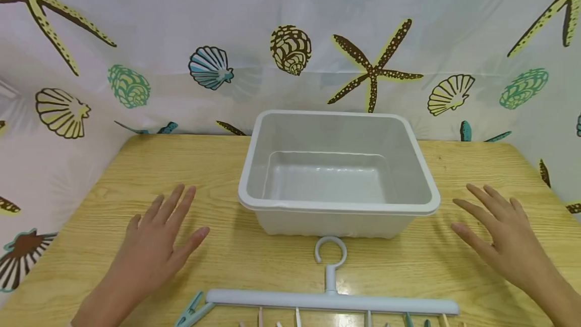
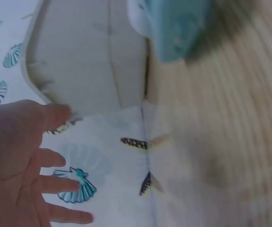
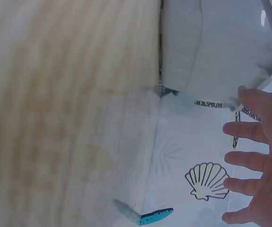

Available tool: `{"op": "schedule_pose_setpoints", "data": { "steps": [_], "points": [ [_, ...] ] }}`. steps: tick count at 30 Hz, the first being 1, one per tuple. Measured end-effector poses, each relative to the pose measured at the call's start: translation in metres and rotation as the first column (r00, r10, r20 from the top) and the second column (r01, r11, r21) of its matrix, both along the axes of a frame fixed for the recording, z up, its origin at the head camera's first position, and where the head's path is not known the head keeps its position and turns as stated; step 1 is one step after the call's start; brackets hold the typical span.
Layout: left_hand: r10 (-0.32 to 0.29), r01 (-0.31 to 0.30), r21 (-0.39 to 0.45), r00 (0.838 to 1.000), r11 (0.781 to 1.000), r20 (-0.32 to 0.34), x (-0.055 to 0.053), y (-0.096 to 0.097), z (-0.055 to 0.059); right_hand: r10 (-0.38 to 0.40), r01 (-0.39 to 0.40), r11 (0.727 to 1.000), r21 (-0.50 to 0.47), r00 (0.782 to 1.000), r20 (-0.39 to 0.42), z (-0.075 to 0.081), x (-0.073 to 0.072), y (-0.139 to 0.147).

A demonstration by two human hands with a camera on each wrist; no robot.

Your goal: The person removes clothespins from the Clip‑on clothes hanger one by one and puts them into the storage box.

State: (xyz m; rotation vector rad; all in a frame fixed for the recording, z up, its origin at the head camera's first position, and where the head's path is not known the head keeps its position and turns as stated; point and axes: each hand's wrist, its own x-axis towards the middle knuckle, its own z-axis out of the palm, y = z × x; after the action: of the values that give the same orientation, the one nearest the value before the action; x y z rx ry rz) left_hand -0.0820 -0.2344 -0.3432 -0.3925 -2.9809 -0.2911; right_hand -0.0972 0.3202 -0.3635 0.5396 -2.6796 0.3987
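My left hand (image 1: 154, 243) hovers over the wooden table left of a light grey plastic basin (image 1: 338, 211), fingers spread and holding nothing. On the basin's other side my right hand (image 1: 504, 238) is likewise spread, apart from the rim. Inside, the basin holds nothing visible. In front of it lies a pale grey-blue clip hanger (image 1: 331, 299), its hook toward the basin. Several clothespins hang along its bar, cut off by the bottom edge; a teal clothespin (image 1: 192, 312) sits at its left end. Both wrist views show the open palms near the basin's sides.
The light wooden table (image 1: 181, 165) reaches back to a white curtain (image 1: 254, 14) printed with starfish and shells, which also encloses both sides. The basin stands near the table's back edge.
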Motion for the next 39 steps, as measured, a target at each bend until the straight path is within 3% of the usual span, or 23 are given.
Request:
{"op": "schedule_pose_setpoints", "data": {
  "steps": [5,11,13,15,20,33,37,39],
  "points": [
    [-0.123,0.126,0.081,0.992,0.989,-0.036,0.013,0.011,0.007,0.117,-0.119,0.992,-0.043,0.992,-0.037,0.002,0.009,-0.008],
    [-0.129,0.123,0.077,0.988,0.989,0.083,0.028,0.029,0.009,0.222,-0.225,0.974,-0.015,0.971,-0.090,0.005,0.015,-0.022],
    [-0.144,0.139,0.071,0.987,0.988,0.077,0.031,0.034,0.008,0.248,-0.249,0.969,0.002,0.963,-0.106,0.005,0.017,-0.027],
    [-0.187,0.184,0.069,0.982,0.980,0.031,0.033,0.037,0.005,0.260,-0.260,0.966,0.004,0.961,-0.093,0.005,0.019,-0.031],
    [-0.321,0.324,0.061,0.946,0.944,-0.051,0.035,0.043,-0.003,0.284,-0.284,0.959,-0.003,0.958,-0.033,0.003,0.028,-0.041],
    [-0.503,0.500,0.076,0.864,0.862,0.012,0.037,0.059,-0.017,0.463,-0.461,0.886,-0.053,0.885,0.046,-0.005,0.036,-0.061],
    [-0.545,0.545,0.046,0.838,0.837,-0.012,0.037,0.062,-0.021,0.470,-0.470,0.882,-0.030,0.873,0.131,-0.005,0.038,-0.063],
    [-0.553,0.552,0.047,0.833,0.832,0.008,0.037,0.064,-0.021,0.458,-0.463,0.886,-0.017,0.870,0.181,-0.005,0.040,-0.064]
  ]
}}
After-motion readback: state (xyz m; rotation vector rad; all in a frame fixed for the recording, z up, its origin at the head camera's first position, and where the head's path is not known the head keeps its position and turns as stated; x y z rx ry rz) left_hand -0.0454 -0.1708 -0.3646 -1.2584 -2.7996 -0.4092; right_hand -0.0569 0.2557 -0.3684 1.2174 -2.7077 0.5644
